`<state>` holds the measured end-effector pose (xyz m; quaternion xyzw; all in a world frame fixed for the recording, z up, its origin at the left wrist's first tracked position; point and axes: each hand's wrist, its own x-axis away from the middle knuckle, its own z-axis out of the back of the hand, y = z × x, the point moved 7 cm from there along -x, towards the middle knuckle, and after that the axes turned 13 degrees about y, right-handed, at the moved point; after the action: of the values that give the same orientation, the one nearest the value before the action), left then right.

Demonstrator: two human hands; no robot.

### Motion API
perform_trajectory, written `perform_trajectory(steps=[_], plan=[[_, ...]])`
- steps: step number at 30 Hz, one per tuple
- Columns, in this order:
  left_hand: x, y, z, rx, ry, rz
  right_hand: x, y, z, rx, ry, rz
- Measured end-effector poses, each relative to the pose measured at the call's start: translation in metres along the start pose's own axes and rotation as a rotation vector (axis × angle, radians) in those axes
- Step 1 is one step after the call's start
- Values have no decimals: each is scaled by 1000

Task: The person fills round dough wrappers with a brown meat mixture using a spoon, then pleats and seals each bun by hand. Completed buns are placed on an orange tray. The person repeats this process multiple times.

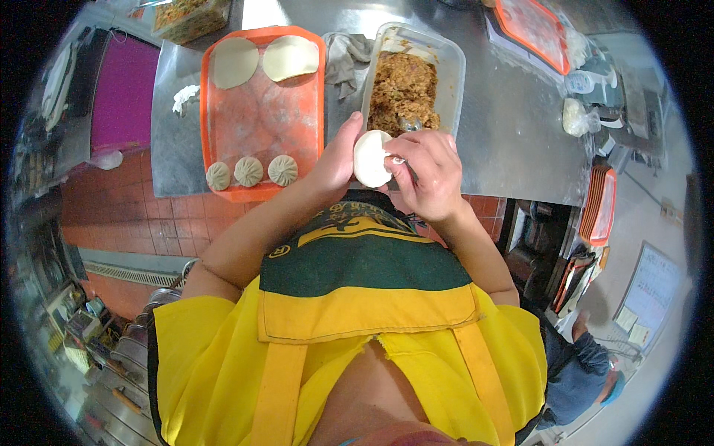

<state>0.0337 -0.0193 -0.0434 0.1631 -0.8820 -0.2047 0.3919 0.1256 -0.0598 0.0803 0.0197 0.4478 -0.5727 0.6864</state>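
My left hand (336, 159) supports a white dough bun (369, 160) from its left side, in front of my chest. The fingers of my right hand (425, 167) pinch the dough's right edge. Just beyond my hands stands a plastic tub of brown filling (404, 86), with part of a metal utensil in it. To the left lies an orange tray (262, 120), dusted with flour. It holds two flat dough rounds (235, 62) at its far end and three pleated buns (249, 171) along its near end. Whether filling is inside the held dough is hidden.
A grey cloth (346, 61) lies between tray and tub. Another container of chopped food (189, 19) stands at the far left. At the right are an orange tray (532, 33), a spray bottle (585, 82) and stacked trays (598, 205). Another person (577, 379) is at the lower right.
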Motion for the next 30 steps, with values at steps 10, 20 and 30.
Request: perform_trajectory(steps=[10,20,30], plan=[[5,3,-9,-38,17,-28,0,-1,3,23,40,-3],[8,13,-11,-62,32,-82,-4,-4,7,27,56,3],[5,17,-15,-32,22,-49,-6,0,3,-22,6,17]])
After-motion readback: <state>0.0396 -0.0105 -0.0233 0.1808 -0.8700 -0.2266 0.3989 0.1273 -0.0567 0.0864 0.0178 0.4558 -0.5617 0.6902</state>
